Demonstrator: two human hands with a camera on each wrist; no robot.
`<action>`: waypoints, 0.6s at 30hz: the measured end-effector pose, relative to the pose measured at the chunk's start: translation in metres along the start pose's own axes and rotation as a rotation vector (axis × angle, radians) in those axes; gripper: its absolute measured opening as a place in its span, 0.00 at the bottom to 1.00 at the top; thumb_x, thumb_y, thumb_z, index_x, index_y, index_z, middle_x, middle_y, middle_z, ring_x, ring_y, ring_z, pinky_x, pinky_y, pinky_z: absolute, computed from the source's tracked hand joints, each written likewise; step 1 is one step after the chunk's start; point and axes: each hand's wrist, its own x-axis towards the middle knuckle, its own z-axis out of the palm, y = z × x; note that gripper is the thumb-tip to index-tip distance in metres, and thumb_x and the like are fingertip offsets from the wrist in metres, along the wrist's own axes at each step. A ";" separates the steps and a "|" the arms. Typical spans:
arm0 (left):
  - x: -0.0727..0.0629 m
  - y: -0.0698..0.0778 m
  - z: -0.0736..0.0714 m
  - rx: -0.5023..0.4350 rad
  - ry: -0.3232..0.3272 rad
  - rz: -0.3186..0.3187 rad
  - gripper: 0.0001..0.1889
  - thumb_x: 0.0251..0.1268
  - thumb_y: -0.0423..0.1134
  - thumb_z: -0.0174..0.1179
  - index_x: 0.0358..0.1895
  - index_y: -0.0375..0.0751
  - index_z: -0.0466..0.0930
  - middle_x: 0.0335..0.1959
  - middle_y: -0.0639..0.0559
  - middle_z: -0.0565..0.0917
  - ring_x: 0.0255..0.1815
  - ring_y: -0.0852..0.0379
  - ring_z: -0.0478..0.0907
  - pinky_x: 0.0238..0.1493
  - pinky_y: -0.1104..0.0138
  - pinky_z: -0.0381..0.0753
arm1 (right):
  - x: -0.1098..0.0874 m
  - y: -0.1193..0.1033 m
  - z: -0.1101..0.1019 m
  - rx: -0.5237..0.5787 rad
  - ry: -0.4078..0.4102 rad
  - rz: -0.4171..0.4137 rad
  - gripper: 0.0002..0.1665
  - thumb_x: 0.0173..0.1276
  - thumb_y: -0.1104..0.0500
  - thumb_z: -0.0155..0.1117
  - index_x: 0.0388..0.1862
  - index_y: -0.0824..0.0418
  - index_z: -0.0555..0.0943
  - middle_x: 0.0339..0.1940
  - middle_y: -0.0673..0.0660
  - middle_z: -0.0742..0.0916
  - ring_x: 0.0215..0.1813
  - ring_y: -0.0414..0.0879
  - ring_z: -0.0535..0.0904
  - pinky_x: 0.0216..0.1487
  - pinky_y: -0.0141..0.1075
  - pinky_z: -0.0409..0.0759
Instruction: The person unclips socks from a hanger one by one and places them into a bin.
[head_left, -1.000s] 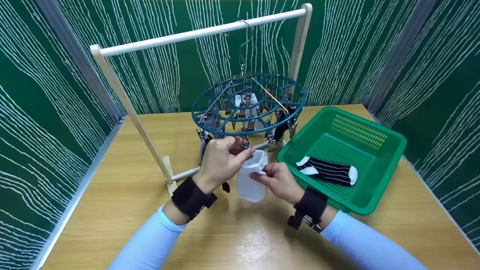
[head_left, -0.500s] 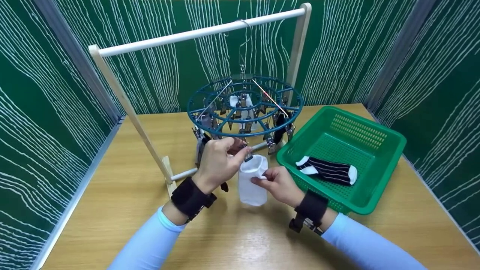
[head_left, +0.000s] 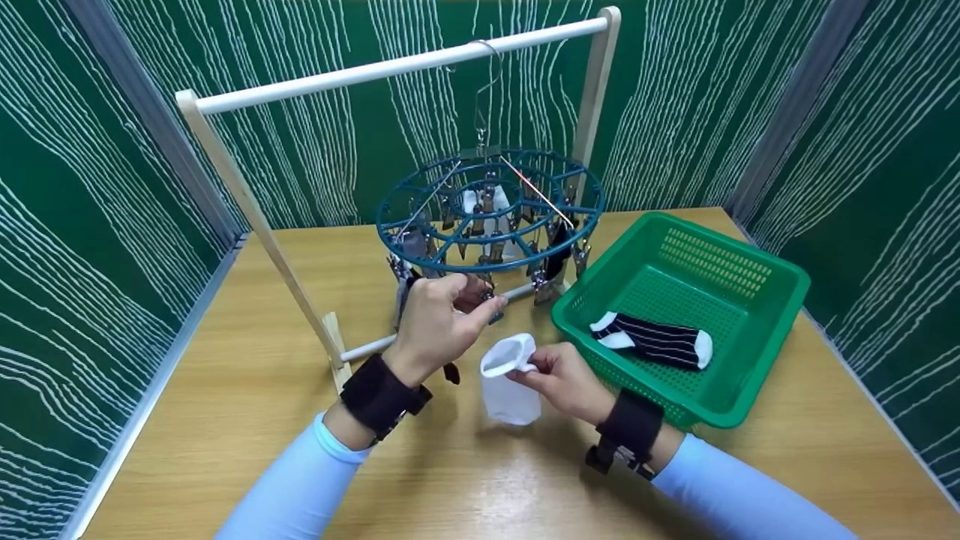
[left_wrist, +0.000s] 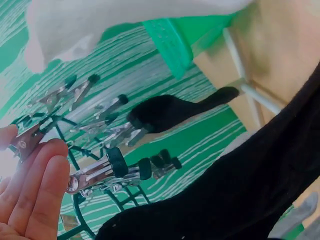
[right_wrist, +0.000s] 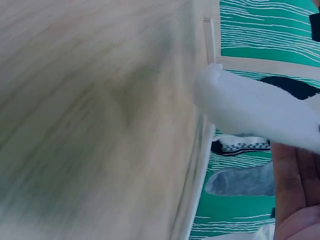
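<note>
My left hand (head_left: 448, 319) pinches a metal clip (left_wrist: 29, 140) at the front rim of a round blue-green drying hanger (head_left: 487, 266). My right hand (head_left: 566, 381) holds a white sock (head_left: 514, 401) by its opening, with the mouth facing up and the toe hanging down over the table. The sock is apart from the clip, below and to the right of it. In the right wrist view the white sock (right_wrist: 250, 107) stretches out from my fingers. Several other clips dangle from the hanger, and some bear socks, among them a black sock (left_wrist: 162, 112).
The hanger hooks over the white bar (head_left: 405, 66) of a wooden rack. To the right stands a green basket (head_left: 765, 352), with a black striped sock (head_left: 660, 343) inside. A grey sock (right_wrist: 240, 181) hangs on the far side in the right wrist view. Green patterned walls enclose the table.
My right hand has moved the white sock down and slightly right, away from the clip. My left hand has stayed at the clip, and the hanger has swung a little.
</note>
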 end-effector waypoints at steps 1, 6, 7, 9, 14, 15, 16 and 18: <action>0.000 -0.001 0.000 -0.003 -0.003 -0.008 0.09 0.67 0.35 0.76 0.33 0.33 0.88 0.30 0.43 0.92 0.28 0.52 0.90 0.33 0.62 0.91 | -0.001 -0.001 -0.001 0.000 0.002 -0.001 0.09 0.73 0.65 0.74 0.43 0.73 0.92 0.36 0.64 0.93 0.34 0.38 0.79 0.40 0.27 0.81; 0.001 -0.002 0.001 -0.013 -0.008 -0.035 0.09 0.66 0.36 0.77 0.37 0.32 0.89 0.32 0.42 0.93 0.29 0.51 0.91 0.35 0.60 0.92 | -0.004 -0.008 -0.010 -0.002 0.007 0.012 0.09 0.74 0.65 0.73 0.45 0.73 0.92 0.38 0.64 0.93 0.34 0.39 0.80 0.41 0.29 0.84; 0.001 -0.002 0.001 -0.017 -0.010 -0.043 0.10 0.65 0.36 0.77 0.37 0.31 0.89 0.33 0.42 0.93 0.30 0.51 0.91 0.36 0.60 0.93 | -0.004 -0.009 -0.012 -0.003 0.010 0.008 0.09 0.74 0.66 0.73 0.46 0.73 0.91 0.39 0.64 0.94 0.35 0.39 0.82 0.43 0.31 0.86; 0.001 -0.002 0.001 -0.024 -0.008 -0.052 0.10 0.65 0.36 0.78 0.38 0.31 0.89 0.34 0.41 0.94 0.30 0.51 0.91 0.37 0.60 0.93 | -0.005 -0.013 -0.016 -0.004 0.017 -0.001 0.10 0.74 0.66 0.72 0.48 0.74 0.91 0.41 0.65 0.94 0.38 0.40 0.84 0.49 0.36 0.90; 0.000 -0.003 0.002 -0.049 0.020 -0.062 0.10 0.64 0.35 0.79 0.39 0.30 0.90 0.36 0.39 0.94 0.33 0.49 0.93 0.40 0.59 0.94 | -0.006 -0.025 -0.032 0.020 0.035 -0.016 0.11 0.74 0.69 0.69 0.50 0.75 0.89 0.46 0.68 0.94 0.45 0.43 0.90 0.55 0.45 0.92; 0.000 -0.003 0.002 -0.056 0.026 -0.059 0.10 0.64 0.34 0.79 0.39 0.29 0.90 0.36 0.39 0.94 0.33 0.49 0.93 0.41 0.59 0.94 | -0.006 -0.027 -0.036 0.024 0.040 -0.020 0.11 0.74 0.70 0.69 0.50 0.75 0.89 0.46 0.69 0.94 0.45 0.42 0.91 0.54 0.43 0.92; 0.000 -0.003 0.002 -0.062 0.032 -0.056 0.10 0.64 0.34 0.79 0.39 0.29 0.90 0.36 0.39 0.94 0.33 0.49 0.94 0.41 0.59 0.94 | -0.006 -0.029 -0.040 0.028 0.045 -0.020 0.11 0.73 0.70 0.68 0.50 0.76 0.89 0.47 0.70 0.94 0.45 0.41 0.91 0.54 0.40 0.92; 0.000 -0.003 0.003 -0.070 0.039 -0.049 0.10 0.64 0.34 0.79 0.39 0.29 0.90 0.36 0.38 0.94 0.34 0.48 0.94 0.41 0.59 0.94 | -0.007 -0.034 -0.049 0.014 0.062 -0.032 0.11 0.72 0.71 0.68 0.49 0.76 0.89 0.46 0.71 0.93 0.42 0.37 0.90 0.51 0.33 0.91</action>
